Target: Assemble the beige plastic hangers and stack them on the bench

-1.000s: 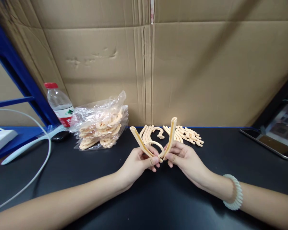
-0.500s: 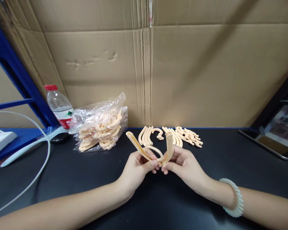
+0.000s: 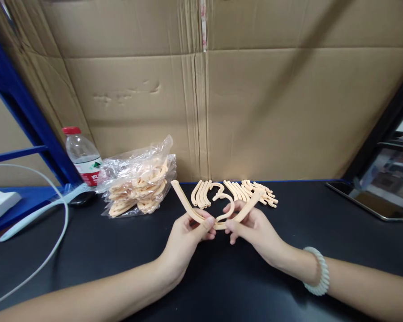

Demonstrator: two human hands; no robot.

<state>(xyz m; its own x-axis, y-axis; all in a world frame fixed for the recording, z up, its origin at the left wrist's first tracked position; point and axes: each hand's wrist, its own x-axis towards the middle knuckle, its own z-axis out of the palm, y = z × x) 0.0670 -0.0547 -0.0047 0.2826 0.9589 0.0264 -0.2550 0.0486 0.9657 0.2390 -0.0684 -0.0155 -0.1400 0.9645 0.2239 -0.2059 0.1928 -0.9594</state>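
Observation:
Between my two hands is a beige plastic clothes hanger [image 3: 185, 201], with two arms angled upward in a V and a curved hook standing between them. My left hand [image 3: 195, 230] pinches the left arm close to the middle joint. On the other side, my right hand [image 3: 246, 223] grips the right arm near the same joint. My fingers partly cover the joint. Just behind the hanger lie loose curved hanger arms [image 3: 200, 193], a separate hook [image 3: 218, 188], and more arms and hooks [image 3: 235, 191] to the right.
A clear bag [image 3: 137, 183] of beige hanger parts lies at the back left, beside a red-capped water bottle [image 3: 83, 154]. A white cable [image 3: 64, 219] loops at the left. A dark phone-like device [image 3: 366, 203] lies right. Cardboard [image 3: 272, 112] stands behind the black table [image 3: 147, 237].
The hanger has turned so that its arms and hook now face me more flatly. Its right arm leans further outward. Both hands keep their hold, and the view has shifted slightly.

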